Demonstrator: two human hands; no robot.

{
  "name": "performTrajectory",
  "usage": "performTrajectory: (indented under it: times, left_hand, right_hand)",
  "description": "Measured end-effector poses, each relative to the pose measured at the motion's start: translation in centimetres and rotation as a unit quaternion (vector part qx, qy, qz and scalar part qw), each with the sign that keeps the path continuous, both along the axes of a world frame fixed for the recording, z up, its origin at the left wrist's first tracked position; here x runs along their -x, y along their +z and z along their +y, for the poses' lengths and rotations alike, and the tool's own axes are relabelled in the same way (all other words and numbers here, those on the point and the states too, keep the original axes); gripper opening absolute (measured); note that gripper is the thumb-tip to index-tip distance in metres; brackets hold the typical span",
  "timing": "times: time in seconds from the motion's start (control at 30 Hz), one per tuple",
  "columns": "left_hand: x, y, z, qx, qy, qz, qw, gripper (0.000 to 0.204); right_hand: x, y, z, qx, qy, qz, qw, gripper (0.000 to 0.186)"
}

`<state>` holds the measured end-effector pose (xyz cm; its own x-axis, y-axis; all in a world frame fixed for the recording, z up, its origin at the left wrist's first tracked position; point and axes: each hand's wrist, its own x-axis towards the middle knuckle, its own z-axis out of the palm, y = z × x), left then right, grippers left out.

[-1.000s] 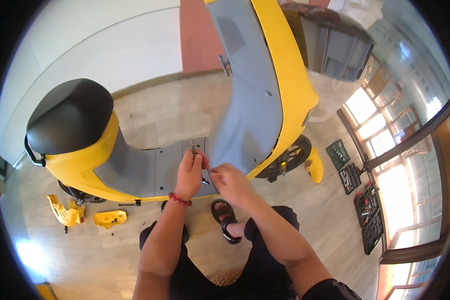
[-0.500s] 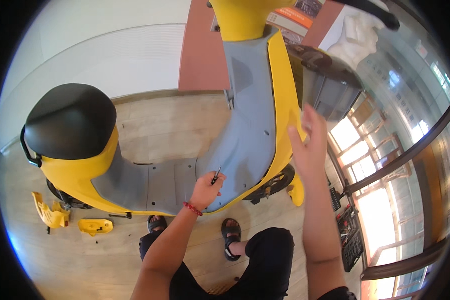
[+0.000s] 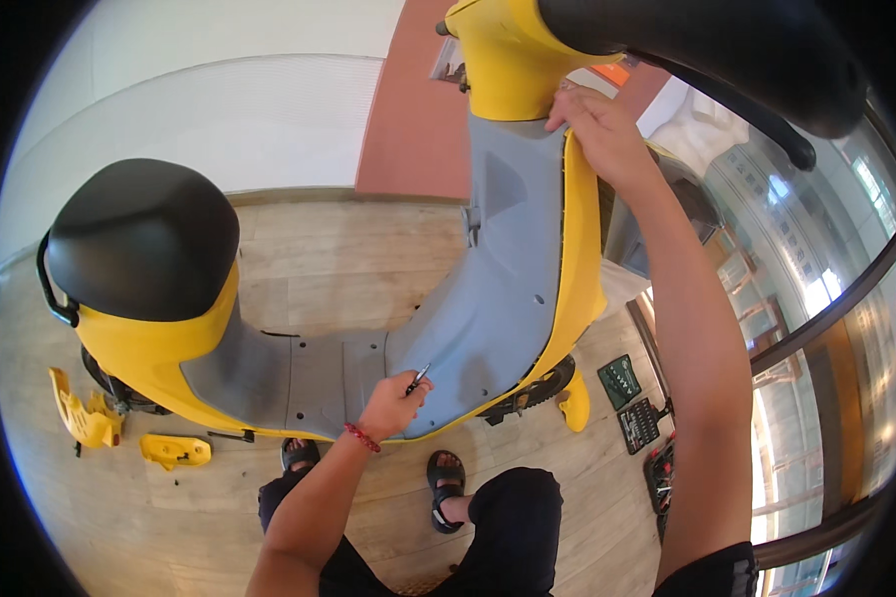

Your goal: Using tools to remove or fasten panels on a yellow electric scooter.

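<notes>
The left hand (image 3: 396,398) is curling closed around a tool (image 3: 417,381), slim and dark with a pale tip, just above the foot end of the grey panel (image 3: 513,234); the right hand (image 3: 605,134) is reaching to the panel's top, fingers bent and partly spread at its edge, beside the yellow cover (image 3: 582,264); whether they are pinching anything I cannot tell. The panel is sitting on the scooter's front, running from beneath the neck (image 3: 508,80) down to the footboard (image 3: 334,373).

For working well here, I would be keeping the tool's tip clear of the grey surface, pressing with flat fingertips rather than nails, and feeling evenly along the seam instead of forcing one corner.

By count, two hands are working and one tool is showing; one seat (image 3: 144,239) is standing at the left; three loose yellow pieces are lying on the floor (image 3: 309,234), two at the left and one at the right; at least three tool trays (image 3: 638,426) are lying at the right, the nearest partly hidden by the forearm; two sandals (image 3: 446,490) are showing below.
</notes>
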<state>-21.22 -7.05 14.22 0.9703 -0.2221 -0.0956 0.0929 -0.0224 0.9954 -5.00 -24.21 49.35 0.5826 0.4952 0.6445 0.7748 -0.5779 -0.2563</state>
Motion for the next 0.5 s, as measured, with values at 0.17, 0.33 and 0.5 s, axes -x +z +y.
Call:
performTrajectory:
  times: [0.17, 0.33, 0.5]
  left_hand:
    - [0.4, 0.9, 0.3, -0.042, -0.021, -0.026, 0.999, 0.015]
    - [0.8, 0.6, 0.7, -0.044, -0.032, -0.03, 0.998, 0.015]
    - [0.5, 0.5, 0.6, -0.076, -0.05, -0.059, 0.994, 0.014]
  right_hand:
    - [-0.6, -0.1, 0.8, -0.098, -0.117, 0.033, 0.988, 0.058]
    - [-0.4, -0.2, 2.1, -0.063, -0.162, -0.045, 0.984, 0.057]
    - [-0.9, -0.2, 1.6, -0.091, -0.143, -0.027, 0.985, 0.056]
